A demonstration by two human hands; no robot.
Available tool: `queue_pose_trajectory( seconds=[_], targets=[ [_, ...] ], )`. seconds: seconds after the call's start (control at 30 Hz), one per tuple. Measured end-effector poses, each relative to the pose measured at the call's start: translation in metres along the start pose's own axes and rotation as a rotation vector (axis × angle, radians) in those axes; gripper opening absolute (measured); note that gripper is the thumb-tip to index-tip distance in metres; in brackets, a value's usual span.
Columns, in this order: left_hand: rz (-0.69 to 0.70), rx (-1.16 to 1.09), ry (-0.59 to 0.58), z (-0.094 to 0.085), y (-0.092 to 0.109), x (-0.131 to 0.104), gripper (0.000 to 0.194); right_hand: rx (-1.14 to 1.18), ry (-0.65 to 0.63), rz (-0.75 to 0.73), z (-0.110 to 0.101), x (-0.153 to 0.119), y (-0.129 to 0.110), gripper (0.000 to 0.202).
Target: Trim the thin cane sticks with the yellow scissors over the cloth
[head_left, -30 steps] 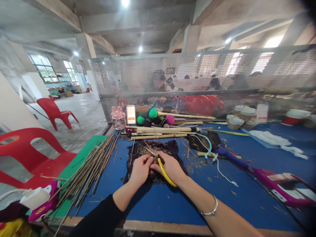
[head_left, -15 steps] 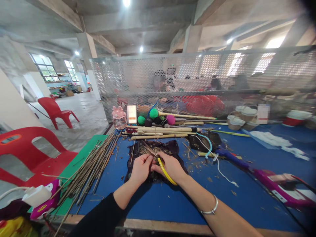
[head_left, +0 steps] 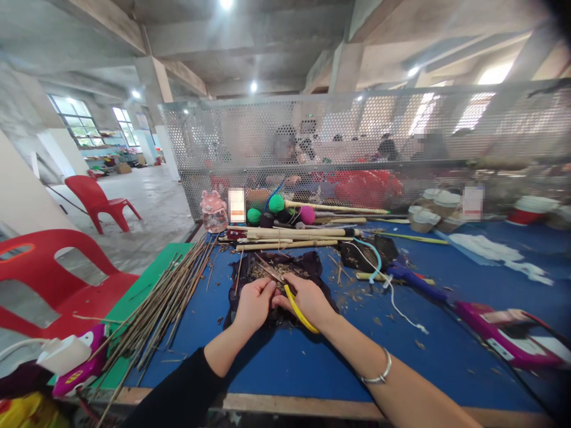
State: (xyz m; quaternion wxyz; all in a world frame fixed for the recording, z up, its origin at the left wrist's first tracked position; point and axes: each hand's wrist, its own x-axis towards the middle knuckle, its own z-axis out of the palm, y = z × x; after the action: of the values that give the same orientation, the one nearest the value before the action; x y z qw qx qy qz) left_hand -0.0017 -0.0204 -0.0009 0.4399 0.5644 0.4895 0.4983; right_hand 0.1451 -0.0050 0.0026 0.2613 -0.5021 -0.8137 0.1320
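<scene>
My right hand [head_left: 307,300] is closed round a pair of scissors [head_left: 295,303] with yellow handles; the metal blades point up and to the left. Close beside it, my left hand [head_left: 255,303] pinches with thumb and fingers near the scissors. What it holds, if anything, is hidden behind the fingers. Both hands are over a black cloth or bag [head_left: 312,267] spread on the blue table [head_left: 276,368]. Small brown clippings [head_left: 292,271] lie on the cloth.
Long thin sticks [head_left: 172,303] lie in a heap at left, by a purple power strip [head_left: 82,365]. Behind the cloth are pale canes [head_left: 294,235], yarn balls [head_left: 276,203] and a pink bottle [head_left: 214,213]. A hot glue gun [head_left: 414,282] lies right. A perforated metal screen [head_left: 250,131] stands behind.
Both hands and the scissors keep almost the same place and pose. The whole view has shifted very slightly.
</scene>
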Motion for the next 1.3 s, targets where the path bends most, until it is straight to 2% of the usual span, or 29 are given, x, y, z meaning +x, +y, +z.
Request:
queue_pose_trajectory(
  seconds=[0.17, 0.37, 0.47, 0.7, 0.87, 1.17, 1.3],
  targets=[
    [-0.025, -0.069, -0.017, -0.0014, 0.0029, 0.0014, 0.029, -0.005, -0.033, 0.007, 0.0009, -0.0002, 0.0011, 0.038],
    [-0.096, -0.194, 0.063, -0.0019, 0.0063, 0.0031, 0.029, -0.003, 0.012, -0.043, -0.0017, -0.0031, -0.0040, 0.050],
    [-0.112, -0.209, 0.079, -0.0012, 0.0060, 0.0034, 0.030, 0.015, 0.013, -0.057, -0.0008, -0.0034, -0.0052, 0.050],
    [0.033, -0.015, 0.071, -0.0041, 0.0065, 0.0026, 0.027, 0.047, 0.038, -0.068, 0.0026, -0.0022, -0.0068, 0.034],
    [0.064, -0.064, 0.033, -0.0031, 0.0103, 0.0007, 0.029, 0.072, 0.057, -0.049, 0.0004, -0.0018, -0.0062, 0.032],
    [-0.093, -0.247, 0.077, -0.0021, 0.0065, 0.0029, 0.028, 0.055, -0.001, 0.004, 0.0037, -0.0005, -0.0006, 0.037],
    [-0.099, -0.268, 0.055, -0.0011, 0.0062, 0.0030, 0.027, 0.023, 0.009, -0.034, 0.0000, -0.0024, -0.0034, 0.051]
  ],
)
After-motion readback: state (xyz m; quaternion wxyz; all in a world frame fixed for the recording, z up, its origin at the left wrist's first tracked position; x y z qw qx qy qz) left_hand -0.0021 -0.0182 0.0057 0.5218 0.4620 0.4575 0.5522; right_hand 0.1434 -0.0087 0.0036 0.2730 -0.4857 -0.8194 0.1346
